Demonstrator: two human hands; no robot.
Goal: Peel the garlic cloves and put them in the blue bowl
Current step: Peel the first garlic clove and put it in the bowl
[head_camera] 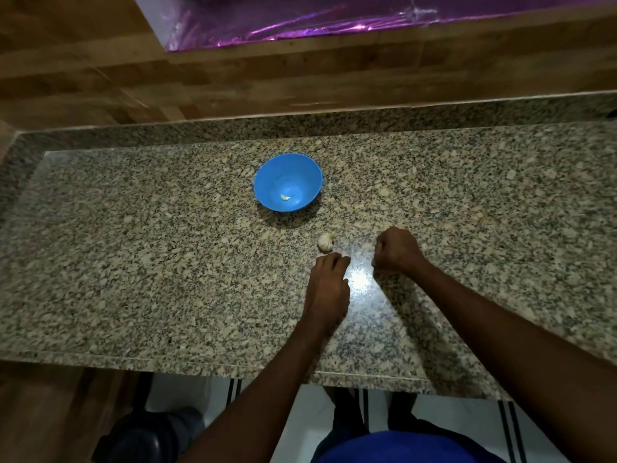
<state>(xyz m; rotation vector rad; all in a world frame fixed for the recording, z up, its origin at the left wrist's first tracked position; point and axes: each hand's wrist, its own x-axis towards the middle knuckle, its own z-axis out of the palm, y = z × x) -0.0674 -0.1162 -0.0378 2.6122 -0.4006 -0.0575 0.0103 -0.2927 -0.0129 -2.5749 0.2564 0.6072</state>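
A blue bowl (287, 182) stands on the speckled granite counter (133, 248), with one pale peeled clove (285, 197) lying at its bottom. A whitish garlic bulb (326, 241) lies on the counter in front of the bowl, slightly to its right. My left hand (329, 282) rests palm down just below the bulb, its fingertips a short way from it and holding nothing I can see. My right hand (397, 249) sits to the right of the bulb with fingers curled under; whether it holds anything is hidden.
A wooden wall panel (233, 78) rises behind the counter, with shiny purple foil (300, 25) above it. The counter's front edge (200, 365) runs below my forearms. A dark round object (140, 439) sits on the floor at lower left.
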